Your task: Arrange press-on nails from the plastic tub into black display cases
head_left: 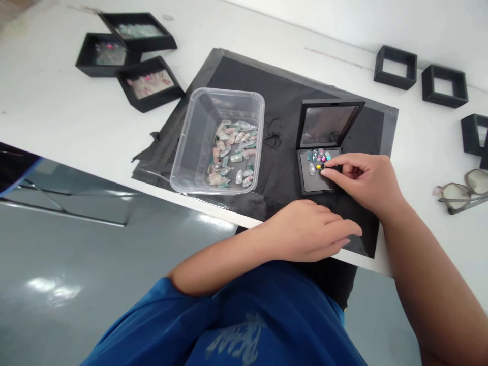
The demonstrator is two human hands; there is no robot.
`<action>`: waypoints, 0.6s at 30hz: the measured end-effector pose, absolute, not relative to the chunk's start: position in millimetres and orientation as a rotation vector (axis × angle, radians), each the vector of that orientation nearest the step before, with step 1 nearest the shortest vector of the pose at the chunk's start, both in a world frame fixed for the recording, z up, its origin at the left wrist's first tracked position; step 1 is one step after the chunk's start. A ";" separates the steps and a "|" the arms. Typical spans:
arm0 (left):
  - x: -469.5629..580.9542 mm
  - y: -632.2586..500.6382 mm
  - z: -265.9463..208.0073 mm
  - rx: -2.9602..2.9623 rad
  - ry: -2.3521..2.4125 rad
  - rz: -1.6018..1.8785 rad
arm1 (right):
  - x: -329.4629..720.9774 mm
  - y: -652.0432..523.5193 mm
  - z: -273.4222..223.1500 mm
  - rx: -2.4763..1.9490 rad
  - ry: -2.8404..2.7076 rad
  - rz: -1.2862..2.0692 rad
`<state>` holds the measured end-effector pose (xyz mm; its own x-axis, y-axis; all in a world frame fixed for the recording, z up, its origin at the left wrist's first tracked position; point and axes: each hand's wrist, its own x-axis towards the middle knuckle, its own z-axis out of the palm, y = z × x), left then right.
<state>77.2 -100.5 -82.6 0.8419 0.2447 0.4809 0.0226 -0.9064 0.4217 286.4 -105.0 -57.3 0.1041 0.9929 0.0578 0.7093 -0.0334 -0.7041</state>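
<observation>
A matte black mat (282, 101) is spread over the glossy white table (57, 112). Small glossy nail tips (318, 158) in a square black case (318, 175) are pinched by the right hand (362, 180)'s narrowed fingertips (327, 172). The left hand (310, 231) is laid flat just below, fingers loosely together, holding nothing.

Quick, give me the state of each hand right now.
Left hand: flat on the black mat, holding nothing.
Right hand: fingertips pinched at a nail tip in the open black case.

White table (57, 112) carries a black mat (282, 127), which bears a clear plastic tub (190, 152) of loose press-on nails and an open black display case (318, 175). Three filled black cases (129, 58) sit at the far left of the table, off the mat. Three empty black frames (419, 73) and a pair of glasses (461, 190) lie to the right
</observation>
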 end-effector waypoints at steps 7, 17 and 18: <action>78.3 -99.6 -84.9 2.617 0.190 0.716 | 288.8 -104.3 -58.8 -1.780 -1.648 0.661; 77.1 -99.5 -83.8 2.646 0.184 0.640 | 291.0 -104.7 -57.6 -1.773 -1.618 0.668; 77.2 -99.4 -84.0 2.647 0.180 0.641 | 290.8 -105.1 -57.2 -1.772 -1.628 0.660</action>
<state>77.2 -99.4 -84.0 0.8860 0.2168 0.4099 0.0289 -0.9081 0.4178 290.8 -105.1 -57.2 0.1085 0.9926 0.0547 0.6740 -0.0330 -0.7380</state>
